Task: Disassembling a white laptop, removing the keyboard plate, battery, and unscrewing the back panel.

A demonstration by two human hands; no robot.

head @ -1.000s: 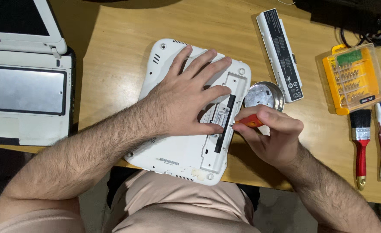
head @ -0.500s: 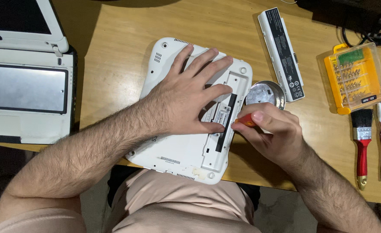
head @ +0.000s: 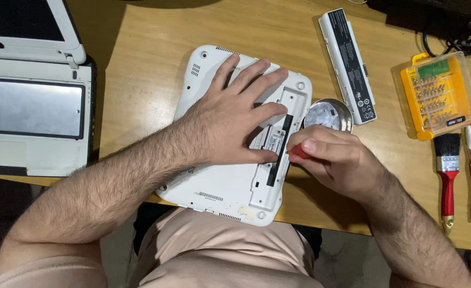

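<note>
On desk (head: 139, 53): left hand (head: 230, 122) flat, open, pinning rigid, slippery white laptop base (head: 219, 186); right hand (head: 336, 160) closed around red-handled screwdriver (head: 298, 151).

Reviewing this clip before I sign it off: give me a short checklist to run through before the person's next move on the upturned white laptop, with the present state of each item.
1. Laptop steadied: ok. The left hand lies flat on the white laptop.
2. Tool gripped: ok. The right hand is closed on a red-handled tool at the battery bay.
3. Tool tip seated: cannot tell, fingers hide it.
4. Battery out: ok. The white battery pack lies apart on the table.
5. Laptop fully supported: not ok, its near edge overhangs the table.
6. Parts dish in reach: ok. The round metal dish sits beside the right hand.
</note>
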